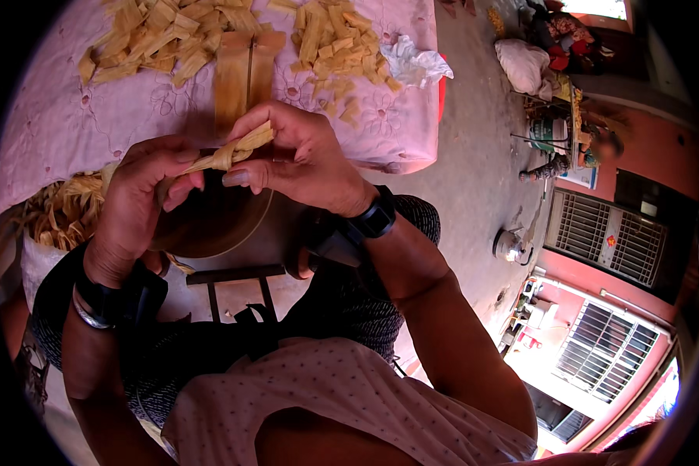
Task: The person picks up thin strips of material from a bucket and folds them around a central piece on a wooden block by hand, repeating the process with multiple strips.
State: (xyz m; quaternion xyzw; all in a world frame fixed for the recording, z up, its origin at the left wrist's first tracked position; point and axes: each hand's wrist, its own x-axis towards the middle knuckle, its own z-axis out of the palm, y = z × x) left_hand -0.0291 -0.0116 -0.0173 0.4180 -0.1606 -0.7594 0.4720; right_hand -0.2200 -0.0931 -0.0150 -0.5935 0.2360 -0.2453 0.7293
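Observation:
Both hands meet in the middle of the view on a plaited strip of pale yellow dried husk (233, 151). My left hand (136, 203) pinches its left end, and my right hand (299, 155) curls over its right end with the fingertips pressing the plait. Under the hands lies a round dark brown tray (210, 225) on a small metal stand. Each wrist carries a black band; the left one also has a silver bangle.
A table with a pink embroidered cloth (70, 132) carries piles of cut husk pieces (342, 43), two long flat husk strips (245, 74) and a crumpled white cloth (415, 62). A bundle of loose husk (62, 213) sits at left. Concrete floor, a metal kettle (509, 245) and sacks lie to the right.

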